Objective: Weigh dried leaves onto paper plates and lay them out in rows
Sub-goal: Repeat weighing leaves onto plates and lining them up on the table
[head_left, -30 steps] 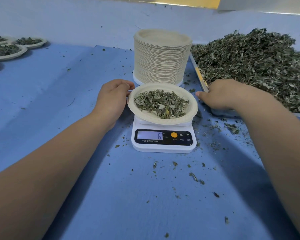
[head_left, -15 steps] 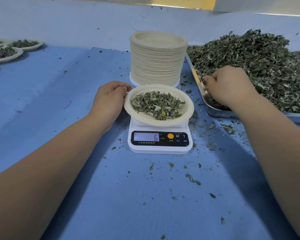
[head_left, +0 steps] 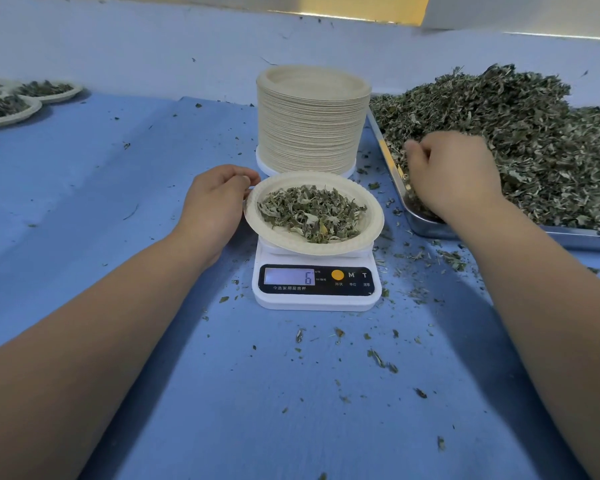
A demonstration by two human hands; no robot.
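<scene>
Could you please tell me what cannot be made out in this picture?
Right hand, head view: fingertips buried in the dried leaves; any pinch is unseen.
Filled plates, far left: cut off by the frame edge, count unknown.
Scale button labels: too small to read.
Tray: right end cut off by the frame.

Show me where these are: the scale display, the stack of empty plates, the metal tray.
scale display (head_left: 289,276), head view, on the lit screen.
stack of empty plates (head_left: 310,133), head view, on the stack's side.
metal tray (head_left: 426,231), head view, on its near corner wall.
</scene>
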